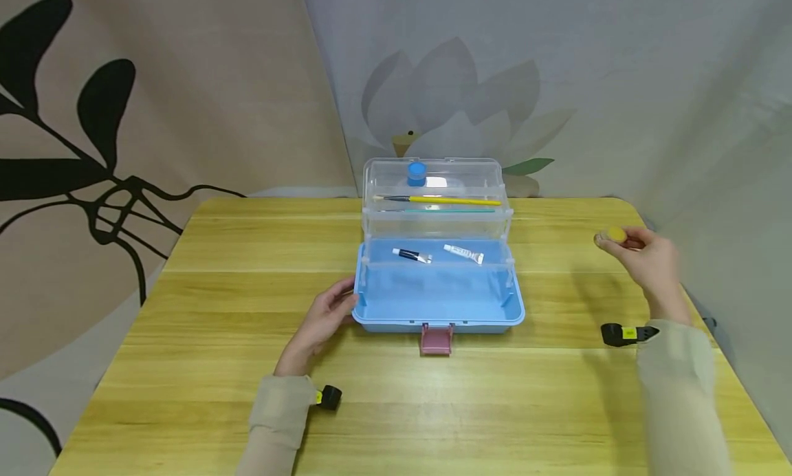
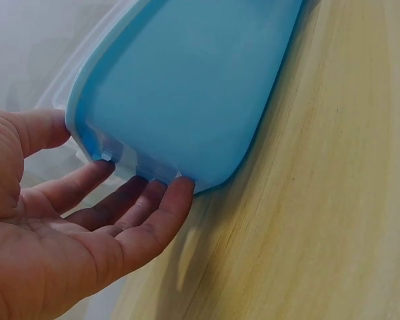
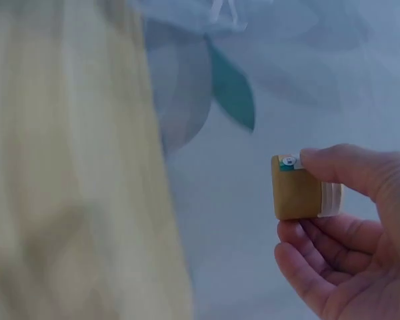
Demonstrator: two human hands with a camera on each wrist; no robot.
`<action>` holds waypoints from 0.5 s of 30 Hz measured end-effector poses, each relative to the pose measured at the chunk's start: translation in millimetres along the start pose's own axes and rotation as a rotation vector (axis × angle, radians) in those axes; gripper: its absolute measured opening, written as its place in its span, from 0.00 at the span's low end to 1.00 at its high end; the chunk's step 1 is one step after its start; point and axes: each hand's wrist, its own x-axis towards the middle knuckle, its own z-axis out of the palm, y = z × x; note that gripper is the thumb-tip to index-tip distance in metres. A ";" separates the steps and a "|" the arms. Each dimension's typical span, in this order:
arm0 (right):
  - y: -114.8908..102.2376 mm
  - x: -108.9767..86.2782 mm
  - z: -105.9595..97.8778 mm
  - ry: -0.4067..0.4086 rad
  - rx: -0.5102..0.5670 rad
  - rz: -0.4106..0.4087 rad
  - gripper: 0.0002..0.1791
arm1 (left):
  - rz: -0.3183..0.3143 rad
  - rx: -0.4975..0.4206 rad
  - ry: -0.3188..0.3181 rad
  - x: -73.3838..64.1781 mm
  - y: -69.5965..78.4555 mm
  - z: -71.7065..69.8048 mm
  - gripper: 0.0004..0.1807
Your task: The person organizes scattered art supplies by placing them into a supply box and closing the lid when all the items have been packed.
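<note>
A light blue storage box [image 1: 438,328] with a clear lid stands open on the table. My left hand [image 1: 326,316] holds its left end; in the left wrist view the thumb is at the rim and the fingertips [image 2: 181,187] press the end wall. Out to the right, my right hand [image 1: 650,259] pinches a small yellow paint pot [image 3: 297,193] between thumb and fingers, raised over the table's right side. The pot carries a small label and has a pale ridged cap. Its far side is hidden by the fingers.
Clear upper sections of the box hold a blue pot [image 1: 417,175], a yellow-handled paintbrush [image 1: 454,201] and a thin teal stick [image 1: 448,211]. Lower down lie a dark paint tube [image 1: 411,255] and a white tube [image 1: 464,254]. A pink latch [image 1: 436,341] hangs at the front. Patterned cloth rises behind the table.
</note>
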 end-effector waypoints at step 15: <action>-95.4 29.3 28.1 -0.017 0.170 -0.231 0.30 | 0.005 0.007 0.001 -0.7 0.6 0.3 0.26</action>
